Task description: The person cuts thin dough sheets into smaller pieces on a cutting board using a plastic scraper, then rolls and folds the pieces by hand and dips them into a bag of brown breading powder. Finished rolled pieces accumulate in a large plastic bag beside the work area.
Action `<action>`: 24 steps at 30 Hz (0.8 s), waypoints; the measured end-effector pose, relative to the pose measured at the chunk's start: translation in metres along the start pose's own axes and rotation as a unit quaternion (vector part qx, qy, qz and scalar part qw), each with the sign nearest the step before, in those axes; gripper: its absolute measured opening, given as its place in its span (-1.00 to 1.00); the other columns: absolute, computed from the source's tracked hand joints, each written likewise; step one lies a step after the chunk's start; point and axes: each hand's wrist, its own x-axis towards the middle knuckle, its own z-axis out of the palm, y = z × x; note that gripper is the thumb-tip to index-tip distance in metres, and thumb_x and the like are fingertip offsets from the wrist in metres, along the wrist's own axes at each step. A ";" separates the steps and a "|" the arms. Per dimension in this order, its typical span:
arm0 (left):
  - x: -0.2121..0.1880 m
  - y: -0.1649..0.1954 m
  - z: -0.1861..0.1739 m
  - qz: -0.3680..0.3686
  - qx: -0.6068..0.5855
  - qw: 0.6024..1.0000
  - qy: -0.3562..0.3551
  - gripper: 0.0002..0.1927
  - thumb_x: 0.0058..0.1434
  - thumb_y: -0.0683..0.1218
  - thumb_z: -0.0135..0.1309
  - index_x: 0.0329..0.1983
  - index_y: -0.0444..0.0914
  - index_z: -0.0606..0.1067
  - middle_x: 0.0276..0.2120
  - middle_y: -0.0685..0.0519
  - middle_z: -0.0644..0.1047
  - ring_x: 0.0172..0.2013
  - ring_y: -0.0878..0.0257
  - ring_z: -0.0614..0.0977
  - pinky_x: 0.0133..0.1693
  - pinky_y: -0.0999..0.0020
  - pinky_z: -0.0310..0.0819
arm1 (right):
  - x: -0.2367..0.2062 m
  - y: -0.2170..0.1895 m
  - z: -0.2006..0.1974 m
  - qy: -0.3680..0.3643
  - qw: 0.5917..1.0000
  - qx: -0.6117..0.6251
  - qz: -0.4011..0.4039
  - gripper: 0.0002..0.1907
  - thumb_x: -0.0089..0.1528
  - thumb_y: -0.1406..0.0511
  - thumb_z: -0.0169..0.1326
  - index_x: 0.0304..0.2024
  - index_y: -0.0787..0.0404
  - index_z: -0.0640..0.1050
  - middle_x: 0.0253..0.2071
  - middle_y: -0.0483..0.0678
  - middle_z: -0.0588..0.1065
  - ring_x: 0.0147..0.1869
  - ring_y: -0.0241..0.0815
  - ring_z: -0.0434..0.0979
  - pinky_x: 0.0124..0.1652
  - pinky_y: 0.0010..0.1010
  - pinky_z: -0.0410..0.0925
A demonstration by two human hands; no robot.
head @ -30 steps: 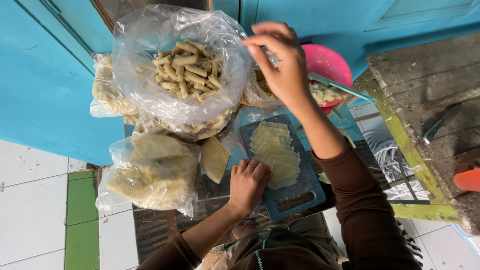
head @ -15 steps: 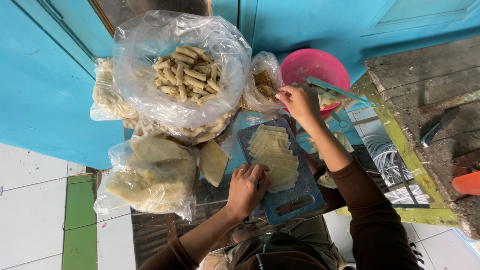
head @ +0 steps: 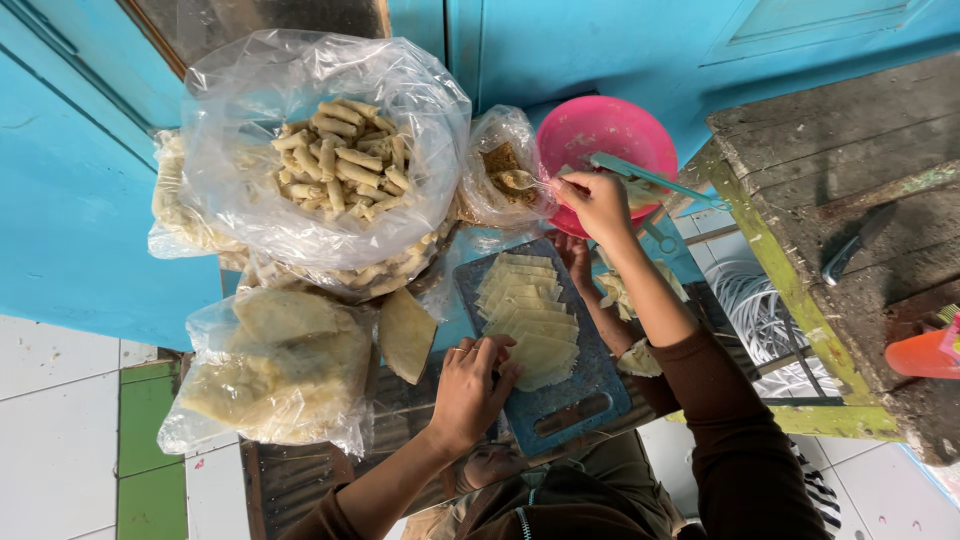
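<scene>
The right hand (head: 598, 203) is closed around a spoon (head: 525, 180), its grip pinched on the handle, with the bowl of the spoon dipped into a small clear bag (head: 500, 170) of brownish filling at about 12 o'clock. Just beside that bag, toward 1 o'clock, a pink plastic bowl (head: 600, 135) sits under the hand, with a teal-handled tool (head: 650, 180) lying across its rim; what the bowl holds cannot be made out.

The left hand (head: 472, 385) rests at 6 o'clock on the near edge of a blue cutting board (head: 580, 395), fingers curled in a narrow grip that touches the lowest of the pale yellow wrapper sheets (head: 530, 315). The sheets lie fanned in an overlapping row along the board, toward the centre.

At 10 to 11 o'clock a large clear plastic bag (head: 300, 110) lines a round container heaped with finished rolls (head: 345, 165), small pale cylinders piled loosely. More rolls show through the bag around the pile's lower edge. At 8 o'clock another clear bag (head: 265, 370) holds a flat stack of round wrapper skins, and one loose folded skin (head: 405, 335) lies between that bag and the board.

A weathered wooden desk (head: 860, 200) stands at 3 o'clock, an orange object (head: 925, 352) on its near edge.
</scene>
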 end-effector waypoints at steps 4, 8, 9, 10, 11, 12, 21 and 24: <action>0.001 -0.001 0.002 0.009 0.017 1.000 0.005 -0.61 0.23 -0.05 0.24 0.07 -0.22 0.43 -0.33 0.06 0.53 -0.20 0.09 0.54 -0.11 0.16 0.32 | -0.033 0.011 -0.021 -0.022 1.000 -0.021 -0.002 -0.75 0.35 0.30 0.16 -0.04 0.37 0.65 -0.28 -0.04 0.64 -0.24 -0.38 0.59 -0.22 -0.54 0.40; 0.000 -0.002 0.004 0.008 0.025 1.000 0.006 -0.57 0.21 -0.04 0.26 0.09 -0.23 0.42 -0.32 0.06 0.51 -0.20 0.08 0.53 -0.12 0.16 0.33 | -0.103 0.028 -0.045 -0.072 0.996 -0.012 0.054 -0.76 0.37 0.33 0.13 0.02 0.31 0.67 -0.27 -0.01 0.63 -0.22 -0.38 0.55 -0.23 -0.56 0.40; 0.000 -0.002 0.004 0.008 0.026 1.000 0.005 -0.57 0.21 -0.03 0.26 0.09 -0.23 0.43 -0.32 0.06 0.51 -0.20 0.08 0.52 -0.12 0.16 0.33 | -0.121 0.033 -0.047 -0.082 0.995 0.006 0.050 -0.76 0.35 0.34 0.11 0.02 0.31 0.66 -0.21 -0.04 0.64 -0.21 -0.40 0.58 -0.20 -0.57 0.43; 0.000 -0.002 0.005 0.007 0.029 1.000 0.002 -0.56 0.20 -0.03 0.27 0.09 -0.23 0.42 -0.32 0.06 0.51 -0.19 0.08 0.52 -0.11 0.16 0.33 | -0.138 0.039 -0.051 -0.091 0.994 0.025 0.046 -0.76 0.33 0.35 0.10 0.01 0.31 0.65 -0.16 -0.08 0.66 -0.19 -0.41 0.60 -0.18 -0.58 0.46; 0.000 -0.002 0.005 0.006 0.032 0.999 0.000 -0.54 0.20 -0.02 0.28 0.10 -0.23 0.42 -0.31 0.06 0.51 -0.18 0.08 0.52 -0.11 0.15 0.33 | -0.154 0.044 -0.053 -0.102 0.991 0.041 0.076 -0.75 0.33 0.35 0.10 0.01 0.30 0.66 -0.19 -0.07 0.65 -0.22 -0.41 0.59 -0.22 -0.57 0.47; 0.000 -0.001 0.005 0.005 0.035 0.999 -0.002 -0.53 0.19 -0.01 0.28 0.10 -0.22 0.42 -0.30 0.06 0.50 -0.18 0.08 0.52 -0.10 0.15 0.33 | -0.167 0.048 -0.054 -0.113 0.986 0.057 0.106 -0.75 0.32 0.35 0.11 0.00 0.30 0.66 -0.22 -0.06 0.64 -0.24 -0.40 0.59 -0.25 -0.56 0.47; 0.007 0.005 0.007 -0.006 0.102 0.994 -0.031 -0.27 0.01 0.19 0.35 0.15 -0.23 0.38 -0.18 0.04 0.55 -0.07 0.04 0.52 -0.07 0.11 0.31 | -0.215 0.051 -0.042 -0.046 0.970 -0.179 -0.155 -0.72 0.15 0.37 0.30 -0.06 0.14 0.69 -0.26 -0.13 0.61 -0.21 -0.24 0.55 -0.19 -0.42 0.42; 0.007 0.008 0.010 -0.014 0.132 0.991 -0.033 -0.21 -0.03 0.26 0.37 0.14 -0.24 0.38 -0.17 0.01 0.54 -0.06 0.01 0.50 -0.06 0.08 0.30 | -0.217 0.042 -0.043 -0.036 0.925 -0.270 -0.267 -0.67 0.13 0.34 0.33 -0.04 0.09 0.67 -0.23 -0.25 0.60 -0.14 -0.23 0.52 -0.14 -0.35 0.34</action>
